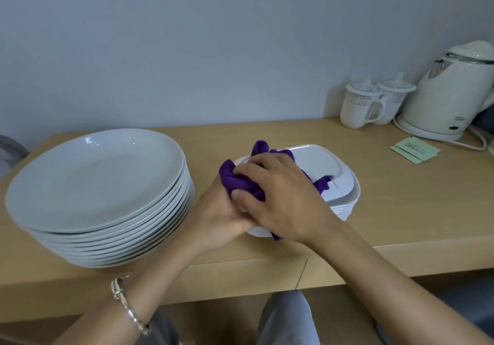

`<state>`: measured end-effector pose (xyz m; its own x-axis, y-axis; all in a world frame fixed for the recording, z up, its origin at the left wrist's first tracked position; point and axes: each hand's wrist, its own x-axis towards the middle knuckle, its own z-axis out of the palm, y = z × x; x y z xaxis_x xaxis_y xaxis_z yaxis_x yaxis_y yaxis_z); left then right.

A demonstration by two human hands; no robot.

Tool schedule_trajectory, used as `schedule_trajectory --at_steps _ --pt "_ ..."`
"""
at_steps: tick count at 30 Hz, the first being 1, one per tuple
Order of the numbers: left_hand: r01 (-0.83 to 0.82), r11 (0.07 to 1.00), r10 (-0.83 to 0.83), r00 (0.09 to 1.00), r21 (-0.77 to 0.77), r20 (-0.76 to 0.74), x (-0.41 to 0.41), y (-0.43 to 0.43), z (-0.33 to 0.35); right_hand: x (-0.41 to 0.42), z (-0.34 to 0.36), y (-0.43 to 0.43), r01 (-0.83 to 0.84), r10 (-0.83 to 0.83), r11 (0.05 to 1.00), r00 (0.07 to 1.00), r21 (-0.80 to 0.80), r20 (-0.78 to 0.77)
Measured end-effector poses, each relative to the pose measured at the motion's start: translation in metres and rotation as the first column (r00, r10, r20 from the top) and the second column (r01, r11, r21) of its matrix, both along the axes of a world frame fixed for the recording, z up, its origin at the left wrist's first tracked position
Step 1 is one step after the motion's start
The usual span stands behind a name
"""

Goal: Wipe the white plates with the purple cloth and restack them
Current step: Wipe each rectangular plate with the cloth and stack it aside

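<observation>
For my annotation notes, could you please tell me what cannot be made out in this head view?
Head view: left hand: fingers hidden by right hand and purple cloth.
Rectangular plates: near end covered by both hands; count unclear.
Kettle: cut off by right edge.
Sachets: print too small.

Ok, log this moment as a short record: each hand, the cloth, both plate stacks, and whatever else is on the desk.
right hand: grips the bunched purple cloth
left hand: beside it at the plate's near edge, fingers hidden
purple cloth: on the top rectangular plate
rectangular stack: centre of desk
round stack: left of the hands
also on desk: kettle, two lidded mugs, green sachets, far right
</observation>
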<state>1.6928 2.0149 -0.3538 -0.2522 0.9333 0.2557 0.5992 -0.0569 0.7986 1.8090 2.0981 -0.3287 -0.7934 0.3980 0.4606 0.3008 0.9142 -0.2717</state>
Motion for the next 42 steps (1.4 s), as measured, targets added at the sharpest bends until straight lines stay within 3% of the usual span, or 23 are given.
schedule_trajectory --at_steps 4,7,9,12,15,19,22,25,31,34,36,40,42 --pt "-0.030 0.999 0.031 0.999 -0.021 0.040 -0.006 0.000 -0.009 0.016 -0.002 0.016 0.073 -0.074 0.997 0.996 -0.004 -0.042" --pt "-0.072 0.995 0.074 0.997 -0.069 0.029 -0.009 -0.002 -0.013 0.034 0.000 0.049 0.345 -0.349 0.936 0.936 -0.075 -0.046" --pt "-0.089 0.992 0.090 0.996 -0.085 0.009 -0.009 -0.002 -0.015 0.040 0.000 0.055 0.441 -0.448 0.889 0.893 -0.122 -0.037" --pt "-0.085 0.994 0.086 0.996 -0.065 0.005 -0.003 -0.001 -0.009 0.025 -0.004 0.026 0.266 -0.273 0.959 0.960 -0.094 -0.066" --pt "0.033 0.999 -0.033 0.999 0.022 -0.002 0.006 0.001 0.002 0.010 -0.011 -0.009 0.097 -0.102 0.993 0.992 -0.066 -0.074" --pt "0.039 0.999 -0.037 0.997 -0.025 0.061 0.005 0.006 -0.009 0.012 -0.008 -0.008 0.066 -0.082 0.988 0.990 -0.139 -0.115" --pt "-0.057 0.989 0.047 0.996 -0.135 -0.076 0.002 0.009 -0.013 0.008 -0.005 -0.012 0.081 -0.109 0.977 0.985 -0.199 -0.135" --pt "-0.004 0.997 0.008 0.998 -0.074 0.058 -0.002 0.013 -0.015 0.006 -0.004 -0.015 0.052 -0.093 0.965 0.984 -0.257 -0.149" --pt "0.004 1.000 -0.002 0.997 -0.020 0.074 -0.002 0.015 -0.017 0.010 -0.006 -0.010 0.005 -0.038 0.977 0.988 -0.213 -0.150" --pt "-0.071 0.995 0.070 0.997 -0.068 -0.018 -0.006 0.012 -0.015 0.021 0.000 0.011 0.045 -0.068 0.981 0.990 -0.187 -0.120" --pt "-0.098 0.989 0.096 0.995 -0.106 -0.028 -0.005 0.009 -0.014 0.033 0.006 0.040 0.154 -0.175 0.975 0.977 -0.159 -0.121" --pt "-0.109 0.987 0.105 0.994 -0.121 -0.036 -0.004 0.009 -0.012 0.051 0.016 0.086 0.368 -0.391 0.873 0.920 -0.321 -0.006" --pt "-0.103 0.989 0.100 0.994 -0.105 -0.034 -0.004 0.009 -0.012 0.039 0.011 0.080 0.382 -0.384 0.907 0.923 -0.179 0.028"
